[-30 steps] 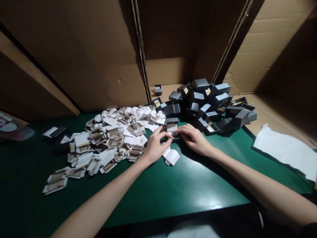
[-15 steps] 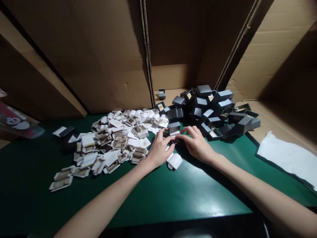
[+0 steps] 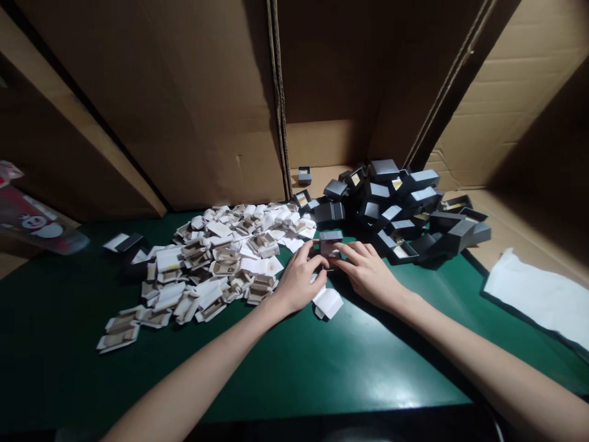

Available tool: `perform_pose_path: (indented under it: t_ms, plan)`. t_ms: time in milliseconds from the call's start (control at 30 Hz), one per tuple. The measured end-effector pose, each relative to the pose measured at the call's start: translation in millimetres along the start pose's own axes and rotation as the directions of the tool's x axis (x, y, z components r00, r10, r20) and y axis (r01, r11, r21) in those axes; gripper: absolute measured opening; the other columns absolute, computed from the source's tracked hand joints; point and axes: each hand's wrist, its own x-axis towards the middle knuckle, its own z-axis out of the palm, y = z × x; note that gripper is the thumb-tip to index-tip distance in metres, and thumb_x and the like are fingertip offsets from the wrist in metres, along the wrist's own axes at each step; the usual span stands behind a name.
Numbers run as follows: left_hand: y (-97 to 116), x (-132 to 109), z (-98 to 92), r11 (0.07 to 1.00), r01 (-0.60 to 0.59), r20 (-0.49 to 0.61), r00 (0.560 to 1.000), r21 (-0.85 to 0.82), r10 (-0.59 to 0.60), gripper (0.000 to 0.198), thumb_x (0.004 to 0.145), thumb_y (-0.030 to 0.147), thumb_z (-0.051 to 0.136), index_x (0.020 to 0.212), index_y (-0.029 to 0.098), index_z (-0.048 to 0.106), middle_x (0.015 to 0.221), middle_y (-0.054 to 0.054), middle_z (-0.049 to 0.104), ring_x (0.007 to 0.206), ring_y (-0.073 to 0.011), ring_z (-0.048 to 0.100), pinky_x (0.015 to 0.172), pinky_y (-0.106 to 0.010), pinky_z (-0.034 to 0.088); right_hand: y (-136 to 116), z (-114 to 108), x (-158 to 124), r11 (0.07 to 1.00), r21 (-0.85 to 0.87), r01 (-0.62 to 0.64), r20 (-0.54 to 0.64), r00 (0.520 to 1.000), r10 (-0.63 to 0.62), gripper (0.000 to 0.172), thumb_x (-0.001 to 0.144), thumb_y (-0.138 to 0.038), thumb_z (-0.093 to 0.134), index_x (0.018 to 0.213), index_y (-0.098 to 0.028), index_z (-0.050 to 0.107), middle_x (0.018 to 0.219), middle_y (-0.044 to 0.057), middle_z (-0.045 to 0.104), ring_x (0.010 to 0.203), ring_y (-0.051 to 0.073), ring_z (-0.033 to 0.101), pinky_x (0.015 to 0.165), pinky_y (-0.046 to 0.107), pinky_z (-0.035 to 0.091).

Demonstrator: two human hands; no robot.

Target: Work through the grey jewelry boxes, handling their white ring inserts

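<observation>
Head view showed a small dark box point(image 3: 331, 236) over the green counter point(image 3: 276, 380), between the left hand point(image 3: 298, 279) and the right hand point(image 3: 373, 276). Curled fingers of both touched it; whether either grip actually pinched it, I could not tell. One folded white card point(image 3: 328, 303) lay just nearer, white card pieces point(image 3: 214, 261) heaped leftward, other dark boxes point(image 3: 384, 167) piled behind, rightward.

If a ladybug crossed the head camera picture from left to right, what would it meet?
Plastic container, heap of folded white pieces, left hand, small dark box, right hand, white sheet.
</observation>
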Motion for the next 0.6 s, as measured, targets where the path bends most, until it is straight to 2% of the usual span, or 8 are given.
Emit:
perform_pose_path:
  t_ms: [267, 600]
  plan:
    - [0.0, 0.5, 0.1, 1.0, -0.018, -0.009, 1.0, 0.007, 0.018, 0.013, 0.084, 0.017, 0.051, 0.09, 0.021, 0.063, 0.134, -0.008, 0.043, 0.127, -0.0232, 0.045, 0.106, -0.04, 0.04, -3.4, -3.2, 1.1, 1.0, -0.028, 0.01, 0.046, 0.999, -0.009, 0.044, 0.079, 0.001, 0.046, 0.116, -0.019, 0.059, 0.136, 0.006, 0.05, 0.096, 0.023, 0.046, 0.071, 0.035, 0.034]
    - [-0.2, 0.5, 0.2, 1.0, -0.02, -0.017, 1.0, -0.002, 0.02, 0.013, 0.084, 0.016, 0.051, 0.087, 0.021, 0.063, 0.134, -0.007, 0.042, 0.127, -0.0226, 0.045, 0.105, -0.038, 0.041, -1.9, -2.9, 1.1, 1.0, 0.008, 0.001, 0.089, 0.996, -0.001, 0.045, 0.082, -0.001, 0.044, 0.119, -0.022, 0.057, 0.138, 0.005, 0.047, 0.092, 0.021, 0.047, 0.07, 0.033, 0.034]
